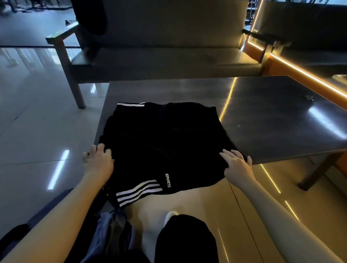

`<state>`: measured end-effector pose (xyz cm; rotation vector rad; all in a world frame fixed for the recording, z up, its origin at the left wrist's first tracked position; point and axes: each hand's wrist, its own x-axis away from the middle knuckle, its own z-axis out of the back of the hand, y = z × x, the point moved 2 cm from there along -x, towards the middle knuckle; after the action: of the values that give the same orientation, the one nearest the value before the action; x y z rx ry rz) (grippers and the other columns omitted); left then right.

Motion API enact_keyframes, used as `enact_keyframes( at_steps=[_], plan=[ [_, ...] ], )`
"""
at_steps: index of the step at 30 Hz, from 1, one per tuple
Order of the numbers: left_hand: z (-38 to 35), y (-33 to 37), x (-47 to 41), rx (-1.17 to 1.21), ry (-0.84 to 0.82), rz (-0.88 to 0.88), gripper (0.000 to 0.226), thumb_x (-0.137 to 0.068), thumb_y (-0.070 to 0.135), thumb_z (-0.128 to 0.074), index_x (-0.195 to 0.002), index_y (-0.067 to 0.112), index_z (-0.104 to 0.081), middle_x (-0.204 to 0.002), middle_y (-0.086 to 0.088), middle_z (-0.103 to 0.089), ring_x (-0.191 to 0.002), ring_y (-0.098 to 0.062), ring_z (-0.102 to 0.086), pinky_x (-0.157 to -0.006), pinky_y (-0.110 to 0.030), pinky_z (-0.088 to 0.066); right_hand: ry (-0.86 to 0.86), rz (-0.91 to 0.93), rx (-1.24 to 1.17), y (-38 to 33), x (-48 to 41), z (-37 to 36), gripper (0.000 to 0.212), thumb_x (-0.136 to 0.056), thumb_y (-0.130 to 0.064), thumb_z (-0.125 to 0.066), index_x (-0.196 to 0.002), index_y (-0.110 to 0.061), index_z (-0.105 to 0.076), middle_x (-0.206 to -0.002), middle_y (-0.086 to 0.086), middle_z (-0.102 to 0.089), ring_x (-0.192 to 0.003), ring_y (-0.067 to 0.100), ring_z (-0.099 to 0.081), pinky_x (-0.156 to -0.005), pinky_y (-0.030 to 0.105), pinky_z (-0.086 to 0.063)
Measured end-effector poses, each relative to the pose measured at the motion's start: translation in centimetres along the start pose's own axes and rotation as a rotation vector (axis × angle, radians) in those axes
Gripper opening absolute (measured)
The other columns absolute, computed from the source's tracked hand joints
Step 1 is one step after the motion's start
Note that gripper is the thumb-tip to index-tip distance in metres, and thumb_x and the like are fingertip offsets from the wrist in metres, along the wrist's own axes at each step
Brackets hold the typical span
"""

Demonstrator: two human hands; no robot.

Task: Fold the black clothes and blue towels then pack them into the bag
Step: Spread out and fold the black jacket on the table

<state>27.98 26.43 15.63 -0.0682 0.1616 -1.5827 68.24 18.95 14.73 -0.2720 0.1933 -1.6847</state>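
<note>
1. A black garment point(160, 138) with white stripes and the word "SPORTS" lies on the near left part of the dark desk point(268, 115). Its near end hangs over the desk's front edge toward the person's lap.
2. The left hand point(99, 158) sits at the garment's left edge with its fingers bent onto the cloth. The hand is blurred, so I cannot tell whether it pinches the fabric or only presses on it.
3. The right hand point(236, 164) rests on the garment's right edge at the desk's front edge, with its fingers straight and spread on the cloth.
4. How many layers the garment has cannot be made out, as black cloth in dim light hides its folds.
5. A bluish cloth point(104, 227) lies low beside the left forearm, partly hidden by it. Whether it is a towel or a bag is unclear.
6. A small object point(308, 97) lies far right on the desk, too small to identify.
7. A dark shape point(88, 10) hangs over the back of the sofa point(172, 57) behind the desk, cut off by the top of the view.
</note>
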Motion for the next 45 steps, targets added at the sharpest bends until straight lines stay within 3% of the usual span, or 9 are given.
enact_keyframes(
  at_steps=[5,9,12,17,24,34,38,41,45],
  plan=[
    [-0.3,1.7,2.8,0.061,0.378,-0.413,0.029,-0.052,-0.007,-0.079,-0.074,0.008,-0.066,-0.073,-0.008,-0.057,-0.062,-0.029,-0.058,-0.055,-0.037,-0.048,-0.011,0.037,0.199,0.8,0.3,-0.2,0.073,-0.091,-0.006,-0.053,-0.151,-0.027,-0.018,-0.158,-0.009,-0.015,-0.146,0.016,-0.006,-0.113,0.054,-0.019],
    [-1.5,2.7,6.6,0.168,0.385,-0.333,0.018,-0.076,0.014,-0.069,-0.093,0.008,-0.067,-0.093,-0.007,-0.062,-0.089,-0.026,-0.061,-0.076,-0.04,-0.049,0.044,0.033,0.23,1.1,0.2,-0.9,0.069,-0.093,-0.01,-0.054,-0.151,-0.026,-0.021,-0.158,-0.009,-0.019,-0.145,0.017,-0.01,-0.112,0.052,-0.023],
    [-2.3,3.4,10.2,0.286,0.409,-0.222,0.02,-0.084,0.028,-0.046,-0.076,0.012,-0.057,-0.074,-0.003,-0.057,-0.071,-0.023,-0.056,-0.064,-0.036,-0.044,0.073,0.015,0.214,1.2,0.0,-1.3,0.065,-0.093,-0.011,-0.053,-0.15,-0.025,-0.024,-0.157,-0.009,-0.022,-0.145,0.017,-0.012,-0.112,0.053,-0.023],
    [-6.4,3.9,13.3,0.762,-0.132,0.329,0.03,-0.088,0.043,-0.056,-0.087,0.014,-0.058,-0.088,0.001,-0.059,-0.077,-0.022,-0.06,-0.066,-0.032,-0.043,0.077,0.017,0.259,1.1,0.1,-1.4,0.069,-0.092,-0.008,-0.052,-0.151,-0.026,-0.021,-0.157,-0.01,-0.019,-0.144,0.018,-0.012,-0.111,0.053,-0.024],
    [-6.4,5.0,11.1,1.436,-0.364,0.567,0.038,-0.088,0.021,-0.067,-0.122,0.011,-0.056,-0.111,-0.007,-0.063,-0.105,-0.026,-0.059,-0.09,-0.038,-0.046,0.032,0.022,0.298,1.0,0.0,-1.1,0.073,-0.092,-0.006,-0.052,-0.152,-0.026,-0.016,-0.159,-0.01,-0.014,-0.145,0.018,-0.009,-0.111,0.053,-0.024],
    [-3.6,2.3,13.2,1.56,-0.252,0.654,0.017,-0.094,0.011,-0.056,-0.109,0.006,-0.06,-0.104,-0.014,-0.065,-0.089,-0.026,-0.061,-0.063,-0.034,-0.051,0.119,0.048,0.374,-0.1,0.5,-0.2,0.068,-0.088,0.005,-0.05,-0.148,-0.02,-0.029,-0.155,-0.004,-0.026,-0.139,0.022,-0.023,-0.108,0.044,-0.029],
    [-1.5,0.2,12.8,1.525,-0.073,0.615,0.039,-0.09,0.014,-0.06,-0.129,0.012,-0.051,-0.122,-0.014,-0.06,-0.105,-0.029,-0.06,-0.085,-0.045,-0.054,0.173,0.046,0.362,-0.6,1.0,0.9,0.049,-0.091,0.003,-0.046,-0.136,-0.016,-0.047,-0.142,0.002,-0.044,-0.131,0.024,-0.034,-0.103,0.04,-0.032],
    [1.4,-0.8,12.0,1.623,0.021,0.622,0.048,-0.093,0.009,-0.053,-0.138,0.022,-0.041,-0.126,-0.003,-0.052,-0.102,-0.023,-0.058,-0.074,-0.035,-0.054,0.204,0.047,0.278,-0.8,1.4,1.8,0.035,-0.091,0.0,-0.046,-0.122,-0.012,-0.058,-0.121,0.006,-0.059,-0.12,0.027,-0.044,-0.098,0.04,-0.034],
    [4.9,-1.3,10.6,1.803,-0.038,0.587,0.033,-0.094,-0.004,-0.035,-0.103,0.012,-0.063,-0.103,-0.011,-0.061,-0.08,-0.016,-0.058,-0.062,-0.026,-0.05,0.272,0.022,0.117,-1.1,1.1,3.3,0.025,-0.089,0.0,-0.05,-0.11,-0.009,-0.061,-0.106,0.009,-0.064,-0.108,0.029,-0.049,-0.092,0.04,-0.034]
  ],
)
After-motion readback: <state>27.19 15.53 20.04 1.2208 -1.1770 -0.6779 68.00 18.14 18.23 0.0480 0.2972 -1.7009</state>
